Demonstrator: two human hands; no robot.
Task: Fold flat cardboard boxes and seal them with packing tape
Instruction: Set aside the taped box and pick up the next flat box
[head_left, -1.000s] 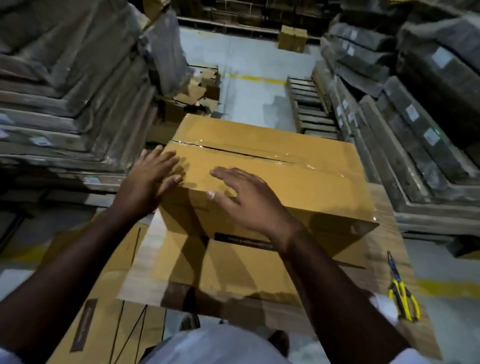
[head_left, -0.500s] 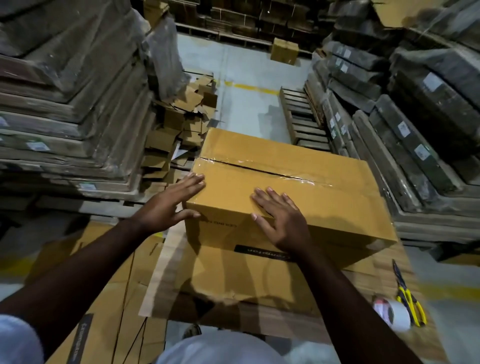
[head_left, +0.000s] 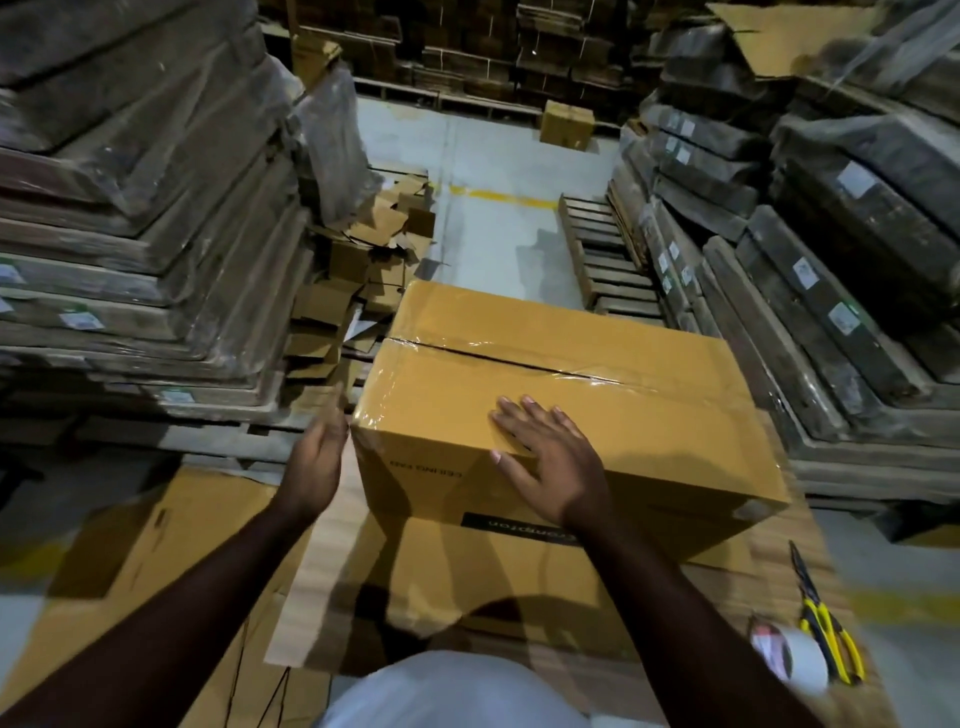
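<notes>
Head view, far left first: what do you see?
— Tall stacks of flat cardboard (head_left: 135, 218) wrapped in plastic, with loose cardboard scraps (head_left: 358, 291) heaped at their foot.

— And the left hand?
— The left hand (head_left: 314, 462) is held edge-on just beside the box's left end. Its fingers are straight and together, blurred at the tips, so I cannot tell whether they touch the cardboard.

— Where is the box?
— The cardboard box (head_left: 649, 415) is closed and sits in the middle on a flat cardboard sheet (head_left: 322, 571). Clear packing tape (head_left: 524, 358) runs along its top seam.

— The right hand?
— The right hand (head_left: 550, 457) lies palm-down on the top near the front edge, fingers straight and slightly spread, thumb over the edge.

— Further right?
— A tape roll (head_left: 789, 660) and yellow-handled scissors (head_left: 826, 634) lie side by side on the sheet near its right edge, well apart from the box. Behind them, more wrapped stacks (head_left: 841, 249).
</notes>
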